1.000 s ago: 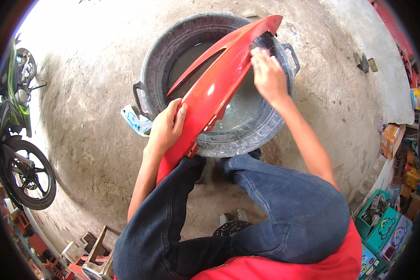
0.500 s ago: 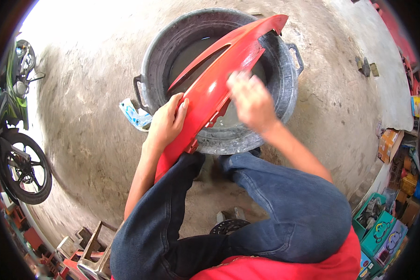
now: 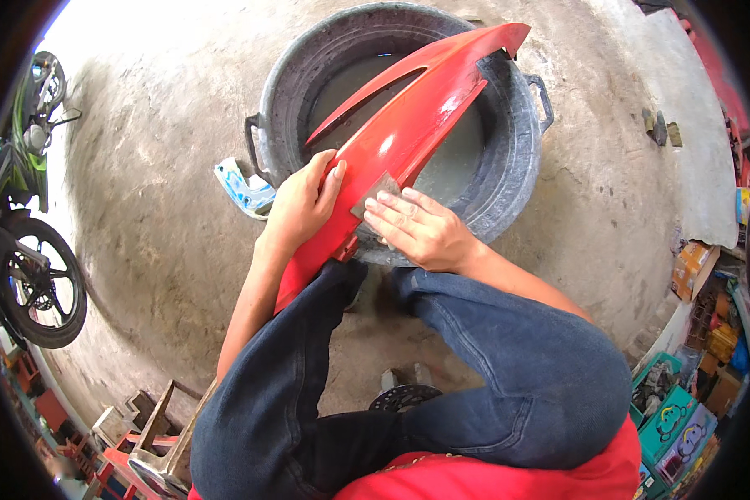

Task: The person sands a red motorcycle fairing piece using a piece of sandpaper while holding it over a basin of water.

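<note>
A long red motorcycle body panel point(image 3: 417, 117) slants from my lap up across a dark round tub point(image 3: 508, 183); its wet surface shines. My left hand point(image 3: 300, 204) grips the panel's left edge near its lower part, thumb on top. With its fingers laid together, my right hand point(image 3: 421, 229) presses a small greyish sheet of sandpaper point(image 3: 377, 193) against the panel's right side, just across from my left hand. Cloudy water point(image 3: 450, 162) lies in the tub beneath the panel.
A white and blue curved piece point(image 3: 246, 190) lies on the concrete floor beside the tub's left handle. At far left stands a green and black motorcycle point(image 3: 37, 275). Green boxes point(image 3: 671, 417) and clutter line the lower right; a wooden frame point(image 3: 162, 433) is at lower left.
My right hand has come down and left along the panel from its upper right side, and the sandpaper now shows under its fingers. My left hand keeps its hold.
</note>
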A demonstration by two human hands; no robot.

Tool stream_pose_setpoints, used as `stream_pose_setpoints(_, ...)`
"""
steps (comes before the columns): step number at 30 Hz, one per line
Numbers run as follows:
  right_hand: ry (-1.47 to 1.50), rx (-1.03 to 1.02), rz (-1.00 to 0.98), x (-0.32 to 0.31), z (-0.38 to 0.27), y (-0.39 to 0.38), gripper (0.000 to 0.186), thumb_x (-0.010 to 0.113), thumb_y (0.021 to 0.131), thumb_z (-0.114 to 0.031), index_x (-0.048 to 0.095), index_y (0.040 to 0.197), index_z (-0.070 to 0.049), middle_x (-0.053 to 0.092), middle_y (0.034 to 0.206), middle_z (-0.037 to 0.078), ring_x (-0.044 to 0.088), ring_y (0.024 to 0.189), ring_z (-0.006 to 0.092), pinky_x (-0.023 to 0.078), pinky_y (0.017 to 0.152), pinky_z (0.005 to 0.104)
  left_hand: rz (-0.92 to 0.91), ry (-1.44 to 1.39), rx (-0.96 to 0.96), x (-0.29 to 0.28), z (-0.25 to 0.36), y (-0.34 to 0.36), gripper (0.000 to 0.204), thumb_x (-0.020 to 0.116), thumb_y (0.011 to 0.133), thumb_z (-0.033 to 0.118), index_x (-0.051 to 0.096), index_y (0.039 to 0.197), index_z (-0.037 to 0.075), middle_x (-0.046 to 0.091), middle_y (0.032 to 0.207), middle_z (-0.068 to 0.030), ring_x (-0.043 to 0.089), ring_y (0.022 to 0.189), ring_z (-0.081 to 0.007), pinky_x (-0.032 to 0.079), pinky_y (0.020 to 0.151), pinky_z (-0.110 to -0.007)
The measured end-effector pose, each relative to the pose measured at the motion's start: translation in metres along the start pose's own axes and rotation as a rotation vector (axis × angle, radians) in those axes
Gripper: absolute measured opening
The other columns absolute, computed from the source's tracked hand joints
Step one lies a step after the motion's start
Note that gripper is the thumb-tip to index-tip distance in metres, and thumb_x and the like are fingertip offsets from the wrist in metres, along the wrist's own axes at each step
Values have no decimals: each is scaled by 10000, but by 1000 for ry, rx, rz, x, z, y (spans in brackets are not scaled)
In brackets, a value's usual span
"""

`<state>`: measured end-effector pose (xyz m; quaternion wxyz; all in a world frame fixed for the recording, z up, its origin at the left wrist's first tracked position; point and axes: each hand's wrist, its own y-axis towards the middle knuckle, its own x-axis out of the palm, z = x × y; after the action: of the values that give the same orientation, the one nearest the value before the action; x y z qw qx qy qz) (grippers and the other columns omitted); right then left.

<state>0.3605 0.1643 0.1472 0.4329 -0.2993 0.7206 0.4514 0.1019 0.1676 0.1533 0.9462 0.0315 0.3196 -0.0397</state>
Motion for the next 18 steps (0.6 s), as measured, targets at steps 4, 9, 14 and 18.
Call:
stream_pose_setpoints(4,-252,172,73,-17,66,9,428,582,986,-163,649,1400,-79,675,1406,145,632,1327,309,454,1145,516,14,12,22,0,-2,0,351,606,1063,252,608,1252,-44,713,1037,-305,698,1003,-470,554,839,-497)
stream_pose_setpoints(9,-310,396,105,-24,99,3,419,599,987,-177,649,1370,-17,666,1395,184,631,1310,357,454,1130,524,-4,-8,-30,1,6,3,357,605,1062,258,608,1258,-40,712,1043,-310,696,1006,-475,551,852,-507)
stream_pose_setpoints(14,34,-72,-26,-2,16,10,432,572,983,-178,649,1392,-65,684,1385,146,654,1301,297,506,1102,491,12,7,-2,2,-4,0,355,603,1062,258,608,1258,-39,713,1043,-309,696,1007,-476,550,850,-507)
stream_pose_setpoints(18,-332,234,91,-20,107,21,447,606,950,-144,653,1386,-55,676,1402,149,637,1314,321,450,1146,517,8,-13,1,-1,2,1,353,603,1062,259,608,1256,-36,714,1040,-306,695,1008,-477,550,847,-506)
